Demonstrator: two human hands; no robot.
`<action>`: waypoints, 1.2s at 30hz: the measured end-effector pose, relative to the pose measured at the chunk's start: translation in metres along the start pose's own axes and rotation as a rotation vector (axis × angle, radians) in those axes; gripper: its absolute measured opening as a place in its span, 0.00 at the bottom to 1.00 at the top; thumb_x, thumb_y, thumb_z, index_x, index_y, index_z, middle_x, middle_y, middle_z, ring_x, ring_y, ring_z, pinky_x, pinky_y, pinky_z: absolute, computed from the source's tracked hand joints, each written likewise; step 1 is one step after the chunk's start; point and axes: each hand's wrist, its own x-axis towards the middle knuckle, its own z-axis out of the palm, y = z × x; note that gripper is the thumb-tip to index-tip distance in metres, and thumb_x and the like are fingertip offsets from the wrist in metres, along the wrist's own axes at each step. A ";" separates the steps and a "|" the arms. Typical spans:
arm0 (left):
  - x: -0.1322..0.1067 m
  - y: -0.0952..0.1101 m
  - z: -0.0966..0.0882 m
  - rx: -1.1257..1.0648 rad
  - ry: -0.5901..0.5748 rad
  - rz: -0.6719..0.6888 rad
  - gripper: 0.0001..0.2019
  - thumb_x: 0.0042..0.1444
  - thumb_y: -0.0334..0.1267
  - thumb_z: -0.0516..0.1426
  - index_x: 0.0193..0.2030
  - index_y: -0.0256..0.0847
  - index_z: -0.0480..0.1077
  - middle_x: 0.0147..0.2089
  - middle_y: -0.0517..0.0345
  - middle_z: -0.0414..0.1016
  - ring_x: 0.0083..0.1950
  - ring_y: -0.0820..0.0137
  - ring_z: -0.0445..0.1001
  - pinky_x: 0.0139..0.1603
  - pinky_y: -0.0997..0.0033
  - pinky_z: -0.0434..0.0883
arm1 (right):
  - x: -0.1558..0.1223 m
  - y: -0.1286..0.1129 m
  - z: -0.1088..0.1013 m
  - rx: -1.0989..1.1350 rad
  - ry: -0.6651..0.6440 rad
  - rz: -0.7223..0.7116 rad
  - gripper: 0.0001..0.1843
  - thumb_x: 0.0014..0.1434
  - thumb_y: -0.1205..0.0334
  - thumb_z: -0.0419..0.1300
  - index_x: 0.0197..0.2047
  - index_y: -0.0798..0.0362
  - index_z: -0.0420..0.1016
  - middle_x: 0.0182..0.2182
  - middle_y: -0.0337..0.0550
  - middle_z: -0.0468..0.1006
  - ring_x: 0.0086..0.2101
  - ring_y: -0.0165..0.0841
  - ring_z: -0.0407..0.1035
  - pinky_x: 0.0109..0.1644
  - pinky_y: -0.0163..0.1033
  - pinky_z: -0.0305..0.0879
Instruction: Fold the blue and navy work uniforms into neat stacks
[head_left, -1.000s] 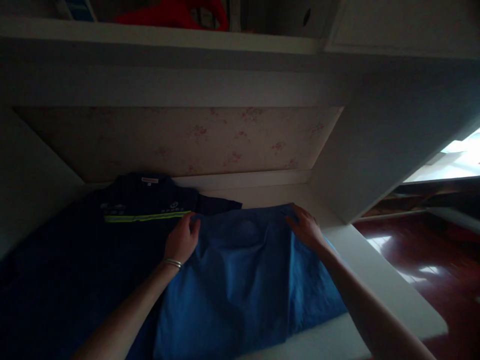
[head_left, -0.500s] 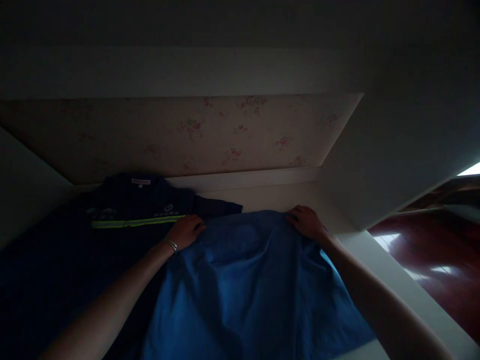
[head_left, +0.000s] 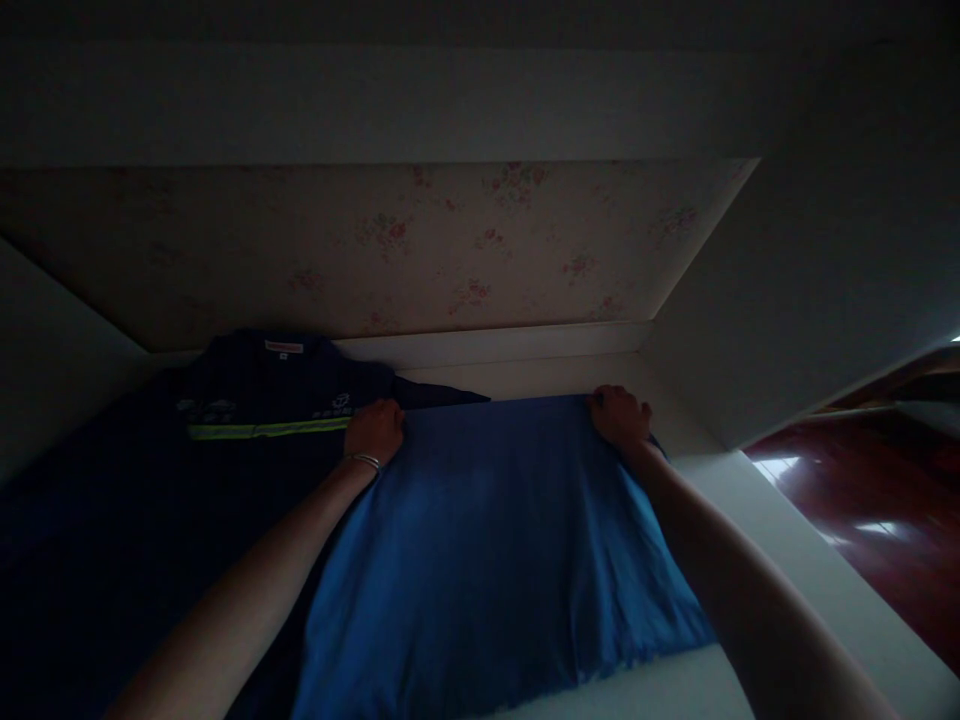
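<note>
Dark jacket with yellow-green stripe lies along the left, close against the blue cloth; its sleeve end shows just beyond the cloth's far edge. Floral panel behind, pale surface beneath, red floor off right. Cloth spans between the hands and spreads toward the wearer. Left hand, bracelet at wrist, has fingers curled tight on the far left corner; right hand likewise grips the far right. Top edge runs nearly straight crosswise; near end leaves frame, long axis unclear.
</note>
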 end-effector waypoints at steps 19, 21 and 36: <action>-0.003 0.072 0.043 -0.016 -0.063 0.315 0.29 0.66 0.52 0.40 0.66 0.39 0.62 0.69 0.45 0.60 0.71 0.53 0.54 0.70 0.43 0.45 | -0.013 0.022 0.013 -0.080 -0.204 -0.044 0.35 0.64 0.35 0.33 0.70 0.34 0.49 0.71 0.39 0.47 0.67 0.53 0.41 0.57 0.84 0.29; 0.023 0.084 0.053 -0.033 -0.068 0.334 0.30 0.66 0.53 0.39 0.67 0.40 0.62 0.70 0.46 0.59 0.72 0.55 0.53 0.71 0.44 0.43 | 0.004 0.033 0.014 -0.074 -0.186 -0.023 0.35 0.64 0.34 0.33 0.70 0.35 0.49 0.71 0.39 0.47 0.67 0.54 0.41 0.57 0.84 0.30; 0.110 0.104 0.083 -0.090 -0.100 0.304 0.33 0.64 0.60 0.39 0.69 0.45 0.58 0.72 0.49 0.55 0.71 0.52 0.53 0.69 0.43 0.49 | 0.092 0.057 0.032 -0.085 -0.213 -0.048 0.36 0.62 0.32 0.32 0.70 0.32 0.47 0.71 0.38 0.46 0.67 0.55 0.41 0.55 0.86 0.33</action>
